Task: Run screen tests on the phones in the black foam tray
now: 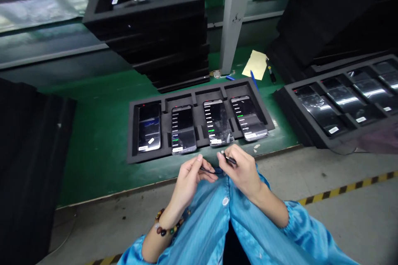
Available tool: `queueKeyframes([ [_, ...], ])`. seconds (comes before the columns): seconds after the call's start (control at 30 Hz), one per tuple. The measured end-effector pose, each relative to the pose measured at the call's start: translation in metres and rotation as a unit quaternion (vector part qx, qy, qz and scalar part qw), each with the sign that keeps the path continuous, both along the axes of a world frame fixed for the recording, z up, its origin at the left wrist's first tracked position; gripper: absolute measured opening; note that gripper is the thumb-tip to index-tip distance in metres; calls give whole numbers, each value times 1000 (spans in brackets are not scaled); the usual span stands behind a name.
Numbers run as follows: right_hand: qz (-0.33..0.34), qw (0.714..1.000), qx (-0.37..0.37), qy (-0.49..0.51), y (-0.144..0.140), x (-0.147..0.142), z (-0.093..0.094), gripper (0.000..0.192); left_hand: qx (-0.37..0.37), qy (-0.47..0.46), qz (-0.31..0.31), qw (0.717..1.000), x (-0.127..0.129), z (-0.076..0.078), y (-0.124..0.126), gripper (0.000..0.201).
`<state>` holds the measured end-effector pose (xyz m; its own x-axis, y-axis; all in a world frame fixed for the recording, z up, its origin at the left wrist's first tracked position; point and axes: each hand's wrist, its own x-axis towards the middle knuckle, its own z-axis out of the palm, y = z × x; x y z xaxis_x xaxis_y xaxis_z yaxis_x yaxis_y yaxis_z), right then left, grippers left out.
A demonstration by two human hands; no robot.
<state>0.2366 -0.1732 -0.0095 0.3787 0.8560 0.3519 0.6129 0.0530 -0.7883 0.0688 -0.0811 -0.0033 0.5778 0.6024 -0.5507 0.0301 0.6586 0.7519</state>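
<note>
My left hand and my right hand are close together just in front of a black foam tray on the green bench. Between them runs a thin black cable; each hand pinches one end, and the right hand's end shows a small silver plug. The tray holds several phones side by side. The phone third from the left lies nearest the plug, its screen lit with lines of text. The leftmost phone has a darker screen.
A tall stack of black foam trays stands behind. Another tray of phones sits at the right. A grey post, a yellow note and pens lie behind the tray. Dark foam stacks fill the left.
</note>
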Motion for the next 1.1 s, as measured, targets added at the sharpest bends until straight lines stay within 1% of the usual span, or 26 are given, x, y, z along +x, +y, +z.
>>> queueKeyframes([
  [0.07,35,998,9,49,-9,-1,2,30,30,-12,-56,998,6,5,0,63],
  [0.13,40,996,28,70,-19,0,3,27,66,-28,-109,991,17,12,-2,59],
  [0.17,26,996,39,76,-24,1,4,26,77,-39,-130,988,24,15,-4,57],
  [0.23,-26,993,56,95,-31,4,4,25,81,-68,-158,982,40,21,-10,56],
  [0.3,-83,986,71,122,-37,7,4,25,69,-102,-173,977,56,24,-16,58],
  [0.37,-122,979,94,134,-41,10,4,25,55,-129,-178,974,70,25,-20,57],
  [0.47,-132,977,113,121,-49,15,2,23,32,-149,-181,971,85,30,-20,59],
  [0.57,-134,982,94,94,-56,22,-1,26,15,-177,-203,963,92,41,-12,70],
  [0.63,-181,976,87,89,-57,30,3,28,17,-200,-244,949,93,49,-6,78],
  [0.7,-247,956,95,127,-54,44,15,28,55,-207,-270,939,91,54,0,78],
  [0.73,-270,944,102,157,-52,52,23,30,81,-205,-267,938,90,56,4,74],
  [0.77,-279,936,107,188,-49,61,31,33,106,-200,-259,939,88,56,7,69],
  [0.83,-256,930,108,240,-45,79,48,39,140,-185,-237,944,83,54,15,59],
  [0.9,-215,931,95,279,-42,94,63,44,150,-172,-220,948,77,48,22,54],
  [0.97,-192,929,71,307,-44,103,78,46,161,-156,-205,953,69,40,29,52],
  [1.03,-189,928,53,317,-49,107,96,47,174,-138,-195,956,61,34,35,50],
  [1.1,-204,929,54,304,-52,111,120,49,180,-121,-194,957,54,30,41,50],
])
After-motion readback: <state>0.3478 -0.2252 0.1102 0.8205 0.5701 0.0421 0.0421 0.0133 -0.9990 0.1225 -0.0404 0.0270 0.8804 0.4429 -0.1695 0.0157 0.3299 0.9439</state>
